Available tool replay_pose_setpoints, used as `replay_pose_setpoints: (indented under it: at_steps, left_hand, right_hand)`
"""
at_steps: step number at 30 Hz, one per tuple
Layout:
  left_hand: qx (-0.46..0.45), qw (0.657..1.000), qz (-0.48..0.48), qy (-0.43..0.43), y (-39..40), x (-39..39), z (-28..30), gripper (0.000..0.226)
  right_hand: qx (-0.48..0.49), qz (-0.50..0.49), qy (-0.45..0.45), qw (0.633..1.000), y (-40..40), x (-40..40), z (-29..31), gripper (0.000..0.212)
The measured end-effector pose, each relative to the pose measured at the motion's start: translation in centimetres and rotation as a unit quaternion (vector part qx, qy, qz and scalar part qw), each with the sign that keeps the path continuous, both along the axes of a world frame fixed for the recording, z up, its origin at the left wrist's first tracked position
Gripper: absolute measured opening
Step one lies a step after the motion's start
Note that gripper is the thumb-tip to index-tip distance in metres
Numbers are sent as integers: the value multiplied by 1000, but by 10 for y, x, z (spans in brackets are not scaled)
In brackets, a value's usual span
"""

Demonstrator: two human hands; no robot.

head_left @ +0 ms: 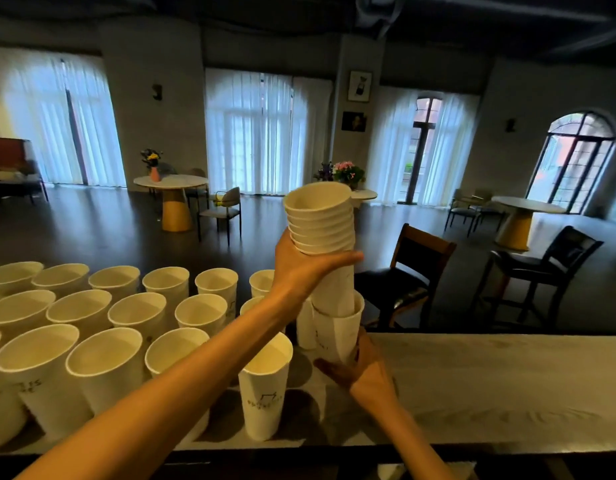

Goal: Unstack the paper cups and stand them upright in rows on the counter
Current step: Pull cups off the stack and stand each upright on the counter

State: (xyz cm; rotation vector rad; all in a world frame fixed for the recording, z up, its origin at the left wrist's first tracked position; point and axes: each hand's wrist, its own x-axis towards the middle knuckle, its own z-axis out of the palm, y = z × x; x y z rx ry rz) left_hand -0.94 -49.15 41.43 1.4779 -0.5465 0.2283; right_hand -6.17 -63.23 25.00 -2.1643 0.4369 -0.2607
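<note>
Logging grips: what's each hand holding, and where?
Left hand grips the stack just below its rims; right hand holds the bottom cup near its base.

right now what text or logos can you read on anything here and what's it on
Front white paper cup: a small line-drawn logo above one row of dark print, too blurred to read.
Near-left white paper cup: dark letters, perhaps "IS", not reliably legible.
Bottom cup of the stack: faint marks, unreadable.
Framed wall pictures: no legible text.

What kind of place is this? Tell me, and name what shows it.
Probably a café or event hall: round tables with chairs and flowers, and a serving counter lined with rows of paper cups.
</note>
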Motion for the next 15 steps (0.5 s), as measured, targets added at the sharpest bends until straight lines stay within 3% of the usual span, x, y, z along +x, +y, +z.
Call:
replay_pose_setpoints:
  at_steps: [2,7,15]
  left_hand:
    - [-42,999,-4,3,12,6,15,68]
    - [-107,994,9,-1,36,15,38,131]
    - [-123,992,12,-6,55,14,39,123]
  right_hand:
    - [43,20,43,998,4,-12,-19,68]
    - [49,37,14,998,20,14,-30,66]
    - [6,16,-39,999,27,30,-37,82]
